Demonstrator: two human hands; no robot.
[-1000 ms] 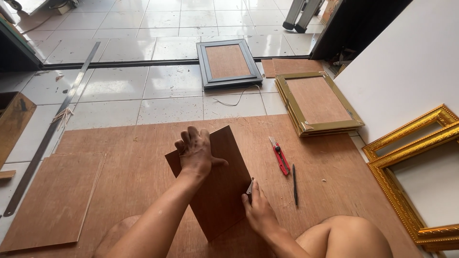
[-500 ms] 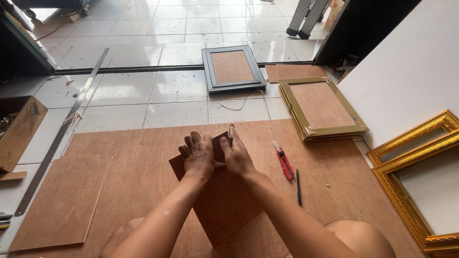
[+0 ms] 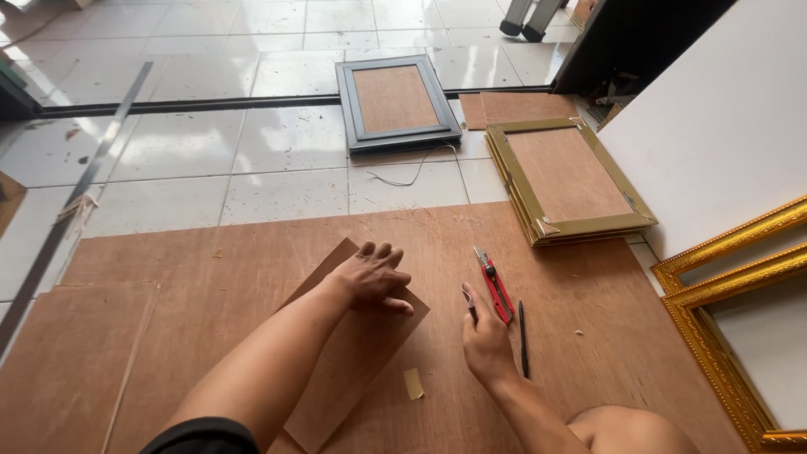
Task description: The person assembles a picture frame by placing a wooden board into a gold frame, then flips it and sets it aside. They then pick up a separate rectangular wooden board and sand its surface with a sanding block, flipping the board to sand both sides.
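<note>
I have my left hand pressed flat, fingers spread, on the far end of a cut plywood piece that lies slantwise on the big plywood sheet covering the floor, roughly at the sheet's middle and running back toward its near edge. The hand grips nothing; it only bears down. My right hand rests on the sheet just right of that piece, fingers loosely open, fingertips touching the near end of a red utility knife but not closed around it. A dark pencil lies just beside the knife, on its right, parallel to it. A small scrap sits on the sheet at the piece's right edge. Beyond the sheet's far edge, on the tiles, lies a dark grey frame face down; at the far right corner a stack of olive-gold frames overlaps the sheet. Ornate gold frames lie past the right edge. A long metal ruler lies off the left edge.
</note>
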